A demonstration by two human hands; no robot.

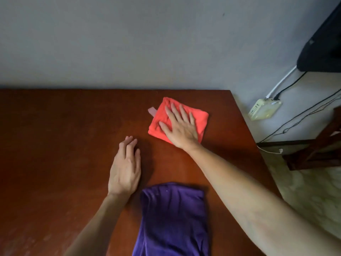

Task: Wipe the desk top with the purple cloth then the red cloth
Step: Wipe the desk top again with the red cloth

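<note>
Red cloth [186, 115] lies diagonal, tag far-left, R hand [181, 128] flat on it, fingers spread.

Under the spread fingers [173, 109] of the right hand [181, 129] lies the red cloth [200, 117], a bright coral red, with a pale pink tag [152, 111] just left of those fingers. The surface [55, 135] is a dark reddish-brown wood, plain, with faint pale streaks near its close left part. Nearer than the fingers lies the purple cloth [173, 218], deep violet with one tiny white speck. Far right of the fingers, a cream power strip [263, 109] carries white and black cables on a grey wall [129, 43].
</note>
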